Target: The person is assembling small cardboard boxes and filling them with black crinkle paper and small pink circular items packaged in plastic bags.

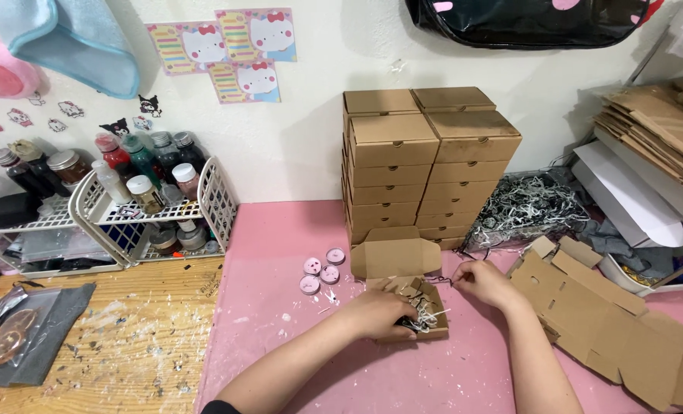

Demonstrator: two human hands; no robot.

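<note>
My left hand (376, 313) presses curled into the shredded paper (426, 318) filling the open small box (403, 295), near centre. My right hand (485, 282) pinches strands just right. Stacked boxes (426, 165) stand behind; flat cardboard (594, 314) crowds the right.

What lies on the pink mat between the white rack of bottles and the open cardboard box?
In the head view, four small round pink pieces lie there, left of the open cardboard box.

Single head view, steeply down and close over pink table (280, 253).
</note>
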